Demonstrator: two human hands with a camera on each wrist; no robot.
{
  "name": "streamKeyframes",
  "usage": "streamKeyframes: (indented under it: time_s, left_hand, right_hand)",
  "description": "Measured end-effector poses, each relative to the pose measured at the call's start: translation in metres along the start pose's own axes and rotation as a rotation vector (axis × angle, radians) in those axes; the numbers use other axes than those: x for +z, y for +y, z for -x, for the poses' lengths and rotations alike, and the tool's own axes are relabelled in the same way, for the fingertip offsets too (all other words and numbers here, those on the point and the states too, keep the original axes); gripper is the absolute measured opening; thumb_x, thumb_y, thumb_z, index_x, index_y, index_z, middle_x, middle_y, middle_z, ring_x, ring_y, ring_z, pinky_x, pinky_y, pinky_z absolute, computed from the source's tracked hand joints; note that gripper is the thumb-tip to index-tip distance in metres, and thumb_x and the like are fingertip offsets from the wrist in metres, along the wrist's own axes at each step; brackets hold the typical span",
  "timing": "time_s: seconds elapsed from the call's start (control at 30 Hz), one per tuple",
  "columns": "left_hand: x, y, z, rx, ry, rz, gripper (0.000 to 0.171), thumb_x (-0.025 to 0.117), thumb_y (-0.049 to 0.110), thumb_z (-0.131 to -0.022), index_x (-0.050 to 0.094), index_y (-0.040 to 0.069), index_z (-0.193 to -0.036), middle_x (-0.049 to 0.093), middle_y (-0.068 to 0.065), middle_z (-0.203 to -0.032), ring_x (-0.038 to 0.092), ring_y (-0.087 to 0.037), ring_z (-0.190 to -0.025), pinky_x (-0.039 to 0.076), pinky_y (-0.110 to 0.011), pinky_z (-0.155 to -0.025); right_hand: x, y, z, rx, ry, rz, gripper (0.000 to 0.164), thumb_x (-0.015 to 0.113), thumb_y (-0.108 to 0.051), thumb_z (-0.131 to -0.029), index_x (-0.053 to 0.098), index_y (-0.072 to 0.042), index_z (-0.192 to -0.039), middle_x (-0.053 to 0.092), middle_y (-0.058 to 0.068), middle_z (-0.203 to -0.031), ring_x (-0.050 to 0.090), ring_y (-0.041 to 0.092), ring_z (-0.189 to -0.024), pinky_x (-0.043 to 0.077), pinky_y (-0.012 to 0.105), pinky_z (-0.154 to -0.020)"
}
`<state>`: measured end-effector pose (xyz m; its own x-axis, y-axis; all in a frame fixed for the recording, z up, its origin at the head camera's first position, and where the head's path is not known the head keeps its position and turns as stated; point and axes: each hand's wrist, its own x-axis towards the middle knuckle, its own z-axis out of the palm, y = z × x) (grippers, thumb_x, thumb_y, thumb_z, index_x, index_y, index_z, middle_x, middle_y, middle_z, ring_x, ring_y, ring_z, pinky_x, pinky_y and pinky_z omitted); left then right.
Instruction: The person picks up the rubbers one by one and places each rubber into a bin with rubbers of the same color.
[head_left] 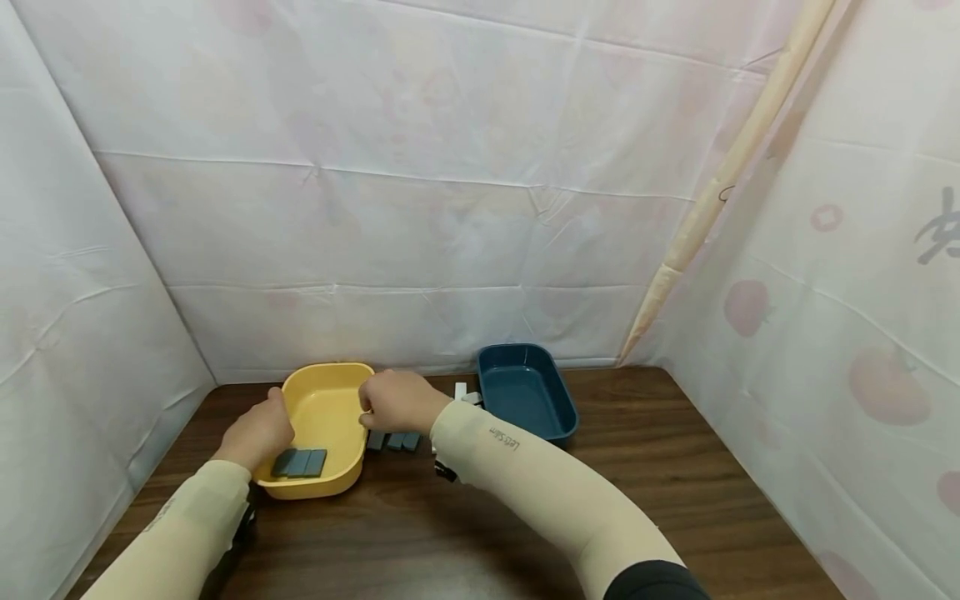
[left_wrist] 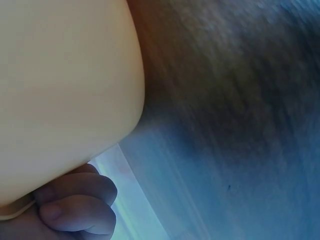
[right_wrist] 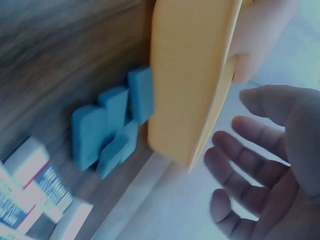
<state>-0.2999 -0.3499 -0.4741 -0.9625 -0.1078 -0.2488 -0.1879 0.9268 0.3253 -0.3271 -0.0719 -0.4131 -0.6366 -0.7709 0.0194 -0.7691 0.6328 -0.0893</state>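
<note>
A yellow plastic tray [head_left: 330, 417] stands at the left of the table, with several flat blue-grey blocks [head_left: 300, 463] side by side at its near end. My left hand [head_left: 258, 429] grips the tray's left rim; in the left wrist view its curled fingers [left_wrist: 82, 200] show against the tray's outer wall [left_wrist: 65, 75]. Over by the right rim is my right hand [head_left: 401, 400]. The right wrist view shows that hand [right_wrist: 270, 155] with loosely bent fingers, apart from the tray and holding nothing. Beside the tray's right wall lie more blue-grey blocks [right_wrist: 90, 135] on the table.
Right of the loose blocks are several white blocks [right_wrist: 27, 160] with blue and red printed labels. A dark blue tray [head_left: 525, 396] stands farther right, near the back edge. Hanging white sheets [head_left: 420, 233] enclose the wooden table [head_left: 675, 492] at the back and sides.
</note>
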Motion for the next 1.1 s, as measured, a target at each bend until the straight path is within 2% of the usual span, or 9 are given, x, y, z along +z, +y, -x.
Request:
streamKeyframes:
  time_s: [0.1,0.17,0.23,0.3,0.43,0.57,0.87,1.0,1.1]
  left_hand:
    - [0.000,0.000,-0.001,-0.001,0.002,-0.007,0.079,0.051,0.005,-0.109,0.005,-0.024,-0.166,0.070,-0.035,-0.115,0.069,-0.035,-0.088,0.059,-0.051,-0.078]
    - [0.000,0.000,-0.002,0.004,0.001,-0.011,0.080,0.051,0.005,-0.109,0.003,-0.025,-0.167,0.070,-0.036,-0.118,0.070,-0.035,-0.090,0.059,-0.051,-0.079]
    - [0.000,0.000,-0.002,0.008,0.004,-0.013,0.080,0.051,0.005,-0.110,0.003,-0.025,-0.167,0.070,-0.037,-0.119,0.070,-0.036,-0.091,0.059,-0.052,-0.080]
    - [0.000,-0.001,-0.003,0.012,0.006,-0.016,0.080,0.051,0.006,-0.110,0.004,-0.026,-0.166,0.070,-0.038,-0.120,0.070,-0.036,-0.091,0.059,-0.052,-0.080]
    - [0.001,-0.001,-0.003,0.019,0.016,-0.017,0.077,0.050,0.005,-0.109,0.007,-0.026,-0.165,0.070,-0.036,-0.116,0.070,-0.036,-0.090,0.059,-0.052,-0.079]
    - [0.002,-0.002,-0.004,0.021,0.023,-0.017,0.077,0.050,0.005,-0.109,0.007,-0.026,-0.165,0.070,-0.036,-0.116,0.070,-0.036,-0.090,0.059,-0.052,-0.079]
    - [0.003,-0.002,-0.002,0.025,0.030,-0.008,0.077,0.051,0.006,-0.109,0.008,-0.026,-0.165,0.070,-0.037,-0.118,0.069,-0.036,-0.090,0.059,-0.053,-0.079]
    - [0.004,-0.003,-0.003,0.026,0.031,-0.014,0.077,0.050,0.006,-0.109,0.007,-0.026,-0.165,0.070,-0.038,-0.121,0.069,-0.036,-0.090,0.059,-0.053,-0.080]
    - [0.003,-0.003,-0.004,0.029,0.028,-0.015,0.077,0.049,0.006,-0.109,0.007,-0.026,-0.165,0.070,-0.038,-0.121,0.070,-0.036,-0.090,0.059,-0.054,-0.080]
  right_hand:
    - [0.002,0.013,0.003,0.021,-0.009,-0.020,0.042,0.075,-0.033,-0.110,0.055,-0.021,-0.075,0.038,-0.008,-0.063,0.032,0.008,-0.056,0.031,0.023,-0.056]
    - [0.005,0.020,0.003,0.048,-0.016,-0.029,0.034,0.077,-0.033,-0.109,0.065,-0.021,-0.080,0.049,-0.009,-0.068,0.041,0.005,-0.060,0.038,0.022,-0.059]
    - [0.009,0.024,0.004,0.090,-0.032,-0.039,0.020,0.079,-0.035,-0.108,0.078,-0.021,-0.094,0.067,-0.010,-0.082,0.055,0.004,-0.070,0.049,0.022,-0.068]
    - [0.013,0.028,0.004,0.121,-0.044,-0.045,0.015,0.081,-0.036,-0.107,0.083,-0.021,-0.107,0.076,-0.009,-0.098,0.063,0.005,-0.080,0.055,0.026,-0.075]
    - [0.020,0.032,0.004,0.153,-0.067,-0.060,0.025,0.082,-0.038,-0.106,0.085,-0.020,-0.123,0.083,-0.006,-0.117,0.073,0.008,-0.093,0.062,0.030,-0.085]
    - [0.030,0.032,0.001,0.138,-0.071,-0.070,0.035,0.086,-0.040,-0.103,0.084,-0.020,-0.132,0.080,-0.004,-0.131,0.074,0.010,-0.107,0.063,0.030,-0.092]
    - [0.054,0.027,-0.007,0.052,-0.041,-0.072,0.026,0.094,-0.047,-0.094,0.086,-0.032,-0.115,0.074,-0.013,-0.113,0.065,0.004,-0.098,0.055,0.025,-0.084]
    - [0.060,0.025,-0.010,0.040,-0.033,-0.045,0.026,0.096,-0.048,-0.091,0.085,-0.030,-0.107,0.075,-0.014,-0.104,0.065,0.006,-0.094,0.055,0.026,-0.084]
    - [0.063,0.025,-0.010,0.038,-0.030,-0.041,0.028,0.097,-0.044,-0.091,0.085,-0.028,-0.109,0.077,-0.014,-0.104,0.067,0.006,-0.092,0.056,0.026,-0.083]
